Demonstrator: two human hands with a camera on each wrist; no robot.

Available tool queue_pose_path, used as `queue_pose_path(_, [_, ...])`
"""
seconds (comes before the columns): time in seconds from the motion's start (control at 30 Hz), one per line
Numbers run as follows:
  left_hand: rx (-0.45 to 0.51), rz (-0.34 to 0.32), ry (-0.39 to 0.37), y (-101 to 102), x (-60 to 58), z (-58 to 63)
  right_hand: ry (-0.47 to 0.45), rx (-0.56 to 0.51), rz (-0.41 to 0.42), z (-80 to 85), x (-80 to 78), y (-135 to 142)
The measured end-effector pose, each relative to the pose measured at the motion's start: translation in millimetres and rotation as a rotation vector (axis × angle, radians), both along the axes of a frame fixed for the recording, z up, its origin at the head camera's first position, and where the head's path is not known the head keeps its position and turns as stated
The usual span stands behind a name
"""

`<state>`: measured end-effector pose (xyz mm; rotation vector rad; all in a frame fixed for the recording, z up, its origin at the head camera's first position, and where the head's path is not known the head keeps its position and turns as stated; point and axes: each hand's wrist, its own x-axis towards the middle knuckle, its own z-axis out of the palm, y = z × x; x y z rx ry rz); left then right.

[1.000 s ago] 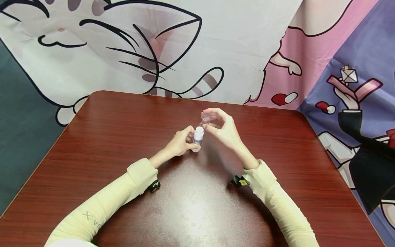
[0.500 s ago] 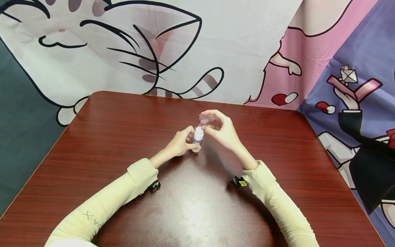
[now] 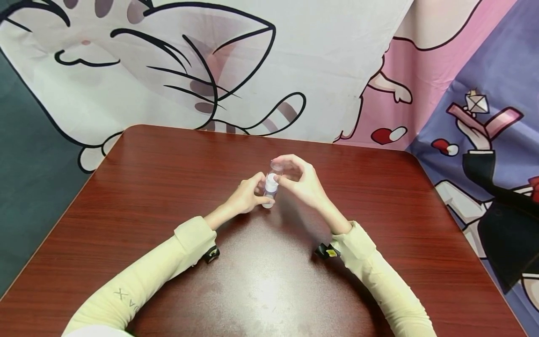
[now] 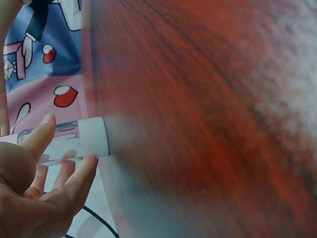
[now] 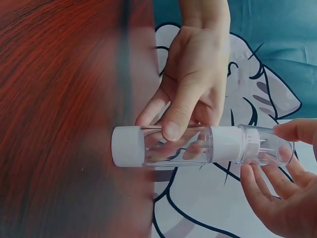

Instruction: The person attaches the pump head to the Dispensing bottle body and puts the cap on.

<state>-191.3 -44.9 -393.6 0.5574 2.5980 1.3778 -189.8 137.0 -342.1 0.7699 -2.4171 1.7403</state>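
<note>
A clear bottle (image 5: 176, 157) with a white base (image 5: 128, 146) and a white collar (image 5: 225, 144) stands upright on the table in the head view. My left hand (image 3: 244, 194) grips its body from the left, thumb on the near side and fingers round the far side. Above it, my right hand (image 3: 305, 180) pinches a clear cap (image 5: 271, 148) between thumb and fingers. In the right wrist view the cap surrounds the white pump top, with its rim right at the collar. From the left wrist, the bottle's white base shows against the tabletop, and the cap is out of frame.
The reddish-brown wooden table (image 3: 168, 159) has its far edge a short way beyond the bottle. Behind it hangs a cartoon-printed cloth (image 3: 328, 70). Black wrist devices show under both cream sleeves (image 3: 185, 243).
My right hand has come down and slightly left, lowering the clear cap from above the bottle to over its pump top. My left hand keeps its grip, and the bottle stays in place.
</note>
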Motion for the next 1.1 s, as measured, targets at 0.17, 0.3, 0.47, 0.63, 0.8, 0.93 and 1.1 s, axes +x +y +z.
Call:
queue_pose_path(0.17, [0.012,-0.003,0.003,0.7,1.0,0.5,-0.007,0.014,-0.009,-2.2,1.2,0.2])
queue_pose_path(0.3, [0.012,-0.003,0.007,1.1,0.9,0.4,-0.009,0.023,-0.006,-4.9,2.3,0.5])
queue_pose_path(0.47, [0.000,-0.003,0.012,0.8,0.0,0.0,0.004,0.039,0.002,-7.5,4.4,1.1])
queue_pose_path(0.63, [-0.001,-0.007,0.010,1.0,-1.3,-0.7,0.023,0.051,0.004,-10.1,5.0,1.9])
queue_pose_path(0.8, [0.000,-0.011,0.003,0.6,-1.3,0.3,-0.012,0.076,-0.017,-8.5,6.9,0.2])
queue_pose_path(0.93, [-0.002,-0.013,-0.012,0.4,-1.9,0.7,-0.019,0.087,-0.019,3.4,15.6,-4.2])
queue_pose_path(1.1, [-0.009,-0.016,-0.020,0.1,-1.8,1.1,-0.023,0.118,-0.024,14.8,24.7,-8.2])
